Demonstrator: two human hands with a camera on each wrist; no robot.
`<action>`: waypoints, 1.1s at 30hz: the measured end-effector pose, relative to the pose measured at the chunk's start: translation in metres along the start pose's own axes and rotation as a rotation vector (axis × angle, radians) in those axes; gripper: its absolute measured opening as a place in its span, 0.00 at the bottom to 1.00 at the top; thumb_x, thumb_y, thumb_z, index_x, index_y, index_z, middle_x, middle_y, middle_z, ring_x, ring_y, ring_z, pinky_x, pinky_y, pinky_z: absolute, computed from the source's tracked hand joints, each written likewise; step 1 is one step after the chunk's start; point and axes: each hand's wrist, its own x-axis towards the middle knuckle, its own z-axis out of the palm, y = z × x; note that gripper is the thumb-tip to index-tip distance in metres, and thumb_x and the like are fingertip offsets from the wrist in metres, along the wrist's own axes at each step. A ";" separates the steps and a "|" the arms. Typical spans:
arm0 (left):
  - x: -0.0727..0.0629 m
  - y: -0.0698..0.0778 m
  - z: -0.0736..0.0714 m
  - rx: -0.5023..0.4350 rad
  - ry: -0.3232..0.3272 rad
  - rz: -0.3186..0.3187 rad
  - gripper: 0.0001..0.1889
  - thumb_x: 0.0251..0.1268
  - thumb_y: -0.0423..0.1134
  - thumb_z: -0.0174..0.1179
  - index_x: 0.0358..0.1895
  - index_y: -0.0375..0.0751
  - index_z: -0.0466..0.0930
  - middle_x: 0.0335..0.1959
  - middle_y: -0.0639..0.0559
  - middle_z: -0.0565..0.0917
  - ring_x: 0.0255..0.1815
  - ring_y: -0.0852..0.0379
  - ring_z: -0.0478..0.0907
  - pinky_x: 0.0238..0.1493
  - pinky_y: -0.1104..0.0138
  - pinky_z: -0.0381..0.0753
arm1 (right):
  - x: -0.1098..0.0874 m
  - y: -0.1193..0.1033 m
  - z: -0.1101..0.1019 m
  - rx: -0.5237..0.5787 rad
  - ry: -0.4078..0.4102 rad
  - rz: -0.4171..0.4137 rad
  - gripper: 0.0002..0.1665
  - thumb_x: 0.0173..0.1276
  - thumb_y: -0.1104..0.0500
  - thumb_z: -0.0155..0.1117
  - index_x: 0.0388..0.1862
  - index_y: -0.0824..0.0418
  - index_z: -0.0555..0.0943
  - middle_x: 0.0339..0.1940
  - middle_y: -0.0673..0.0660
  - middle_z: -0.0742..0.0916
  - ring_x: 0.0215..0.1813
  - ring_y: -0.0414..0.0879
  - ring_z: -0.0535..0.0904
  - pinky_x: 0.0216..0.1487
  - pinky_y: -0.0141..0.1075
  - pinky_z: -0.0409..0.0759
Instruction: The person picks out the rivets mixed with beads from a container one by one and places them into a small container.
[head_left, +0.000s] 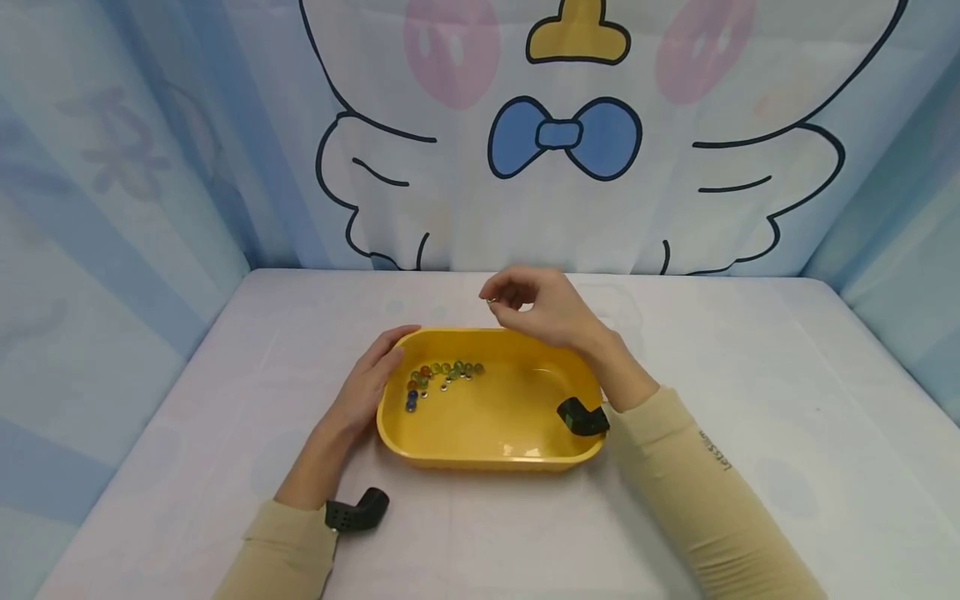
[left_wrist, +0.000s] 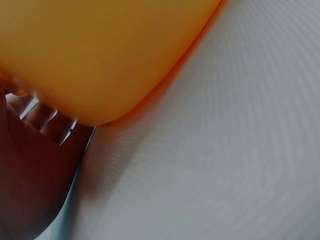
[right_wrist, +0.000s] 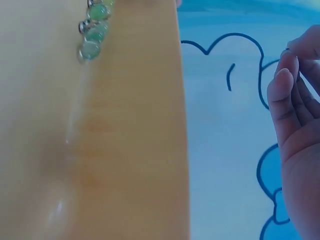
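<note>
A yellow plastic basin (head_left: 487,425) stands on the table in the head view. My left hand (head_left: 367,387) grips its left end, thumb over the rim and fingers along the outer wall. Above the far rim, my right hand (head_left: 546,308) pinches a small shiny gold-coloured piece (head_left: 491,301) between thumb and forefinger; it is too small to tell its kind. Inside the basin, glass marbles (head_left: 459,367) in green, amber and blue lie toward the far left. Several small silvery beads (head_left: 444,387) lie beside them. Green marbles (right_wrist: 95,35) also show in the right wrist view.
A pale cloth covers the table (head_left: 750,350). Behind it hangs a curtain (head_left: 570,217) printed with a cartoon figure and a blue bow tie. Black wrist cameras sit on both forearms; the right one (head_left: 583,417) overlaps the basin's right end in the head view.
</note>
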 end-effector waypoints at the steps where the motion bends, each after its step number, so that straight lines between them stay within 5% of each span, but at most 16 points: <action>1: 0.000 0.000 0.000 0.000 0.000 -0.002 0.22 0.84 0.43 0.37 0.75 0.50 0.64 0.74 0.50 0.67 0.75 0.51 0.59 0.78 0.53 0.50 | 0.000 -0.001 -0.003 0.000 0.004 -0.001 0.08 0.66 0.70 0.65 0.43 0.65 0.85 0.38 0.54 0.86 0.36 0.47 0.79 0.41 0.34 0.80; 10: 0.000 0.000 -0.001 0.011 0.000 -0.006 0.22 0.84 0.43 0.37 0.75 0.50 0.64 0.74 0.50 0.67 0.75 0.50 0.59 0.78 0.53 0.49 | -0.005 -0.002 -0.030 -0.004 0.059 -0.031 0.09 0.66 0.72 0.65 0.44 0.68 0.85 0.39 0.57 0.87 0.36 0.48 0.79 0.39 0.31 0.80; 33: 0.000 0.002 0.000 0.011 -0.011 -0.042 0.23 0.84 0.43 0.37 0.76 0.50 0.63 0.76 0.49 0.65 0.77 0.49 0.57 0.78 0.52 0.48 | -0.040 0.022 -0.069 -0.066 0.186 0.126 0.08 0.68 0.70 0.63 0.45 0.69 0.84 0.40 0.61 0.86 0.37 0.46 0.78 0.40 0.26 0.79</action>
